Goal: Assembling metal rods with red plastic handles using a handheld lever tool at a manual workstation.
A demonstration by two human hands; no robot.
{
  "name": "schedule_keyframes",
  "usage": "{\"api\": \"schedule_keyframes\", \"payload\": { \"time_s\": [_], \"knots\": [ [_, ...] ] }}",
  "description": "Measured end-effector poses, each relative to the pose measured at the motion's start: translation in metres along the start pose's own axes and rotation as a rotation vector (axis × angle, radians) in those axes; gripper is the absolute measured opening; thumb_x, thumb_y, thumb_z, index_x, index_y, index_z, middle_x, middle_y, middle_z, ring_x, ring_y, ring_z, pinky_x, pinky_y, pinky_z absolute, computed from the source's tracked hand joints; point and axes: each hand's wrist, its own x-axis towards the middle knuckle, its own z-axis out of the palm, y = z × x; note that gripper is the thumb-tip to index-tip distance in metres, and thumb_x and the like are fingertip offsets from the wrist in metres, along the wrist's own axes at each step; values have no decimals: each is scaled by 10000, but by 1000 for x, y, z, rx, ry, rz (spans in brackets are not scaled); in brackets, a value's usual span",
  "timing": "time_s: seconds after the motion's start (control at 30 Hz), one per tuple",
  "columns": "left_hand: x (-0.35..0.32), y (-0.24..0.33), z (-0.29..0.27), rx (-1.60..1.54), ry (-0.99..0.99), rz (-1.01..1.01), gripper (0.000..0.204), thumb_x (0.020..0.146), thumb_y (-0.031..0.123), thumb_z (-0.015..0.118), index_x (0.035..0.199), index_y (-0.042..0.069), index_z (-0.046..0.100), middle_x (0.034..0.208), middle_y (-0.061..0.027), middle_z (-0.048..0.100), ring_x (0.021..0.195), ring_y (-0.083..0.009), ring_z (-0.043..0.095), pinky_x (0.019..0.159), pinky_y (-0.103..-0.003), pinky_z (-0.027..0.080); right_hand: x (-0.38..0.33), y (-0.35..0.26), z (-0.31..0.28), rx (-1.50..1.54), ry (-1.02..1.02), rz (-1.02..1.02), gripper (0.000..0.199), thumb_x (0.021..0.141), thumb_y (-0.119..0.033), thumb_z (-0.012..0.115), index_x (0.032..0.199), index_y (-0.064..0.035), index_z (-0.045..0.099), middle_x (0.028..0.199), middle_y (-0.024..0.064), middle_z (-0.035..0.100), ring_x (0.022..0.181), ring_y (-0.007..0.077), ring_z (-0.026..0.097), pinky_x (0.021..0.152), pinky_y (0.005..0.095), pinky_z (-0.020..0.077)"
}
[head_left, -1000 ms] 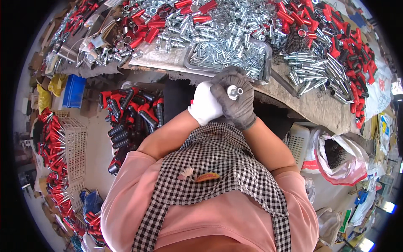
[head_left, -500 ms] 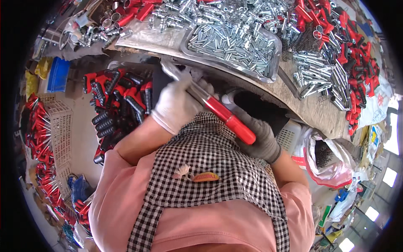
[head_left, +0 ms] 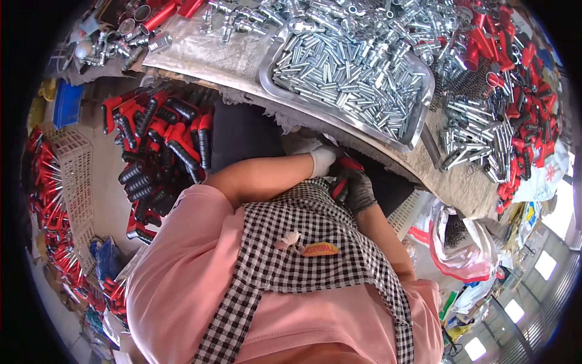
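My right hand (head_left: pixel 362 192), in a grey glove, is low under the bench edge with its fingers curled round a red-and-black tool (head_left: pixel 341 190). Only short stretches of that tool show; its full shape is hidden. Beside it, my left hand (head_left: pixel 323 160) in a white glove reaches to the tool's far end from the left. The left fingers are out of sight behind the wrist and bench edge. Both hands are close together in front of the checked apron (head_left: pixel 303 218).
On the bench (head_left: pixel 200 51), a metal tray (head_left: pixel 428 100) holds many steel pins, with metal fittings heaped around it. Left of me lies a pile of red tools with black grips (head_left: pixel 160 130), beyond it a plastic crate (head_left: pixel 73 170). A white sack (head_left: pixel 464 261) stands at right.
The long red tube with its metal shaft, held across my lap before, is no longer visible. Both hands have shifted; the left moved right and down beneath the bench edge, beside the right.
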Motion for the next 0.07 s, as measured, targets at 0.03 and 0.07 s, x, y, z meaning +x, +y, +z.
{"api": "schedule_keyframes", "payload": {
  "time_s": [0.03, 0.07],
  "knots": [
    [0, 1, -3, 86, 13, 32, 322, 1002, 270, 510, 1242, 57, 540, 1132, -156, 653, 995, -334, 659, 876, -494, 539, 8, -1, -6, 195, -74, 114, 175, 763, -105, 678, 897, -14, 611, 711, 123, 598, 576, 280, 587, 535, 410, 515],
    [-8, 6, 2, 177, 23, 59, 404, 1004, 284, 506, 1326, 40, 511, 1182, -160, 651, 1083, -316, 641, 917, -487, 525, 15, -4, -12, 396, -144, 223, 215, 762, -115, 681, 937, -14, 608, 705, 125, 597, 568, 283, 583, 533, 407, 515]
  ]
}}
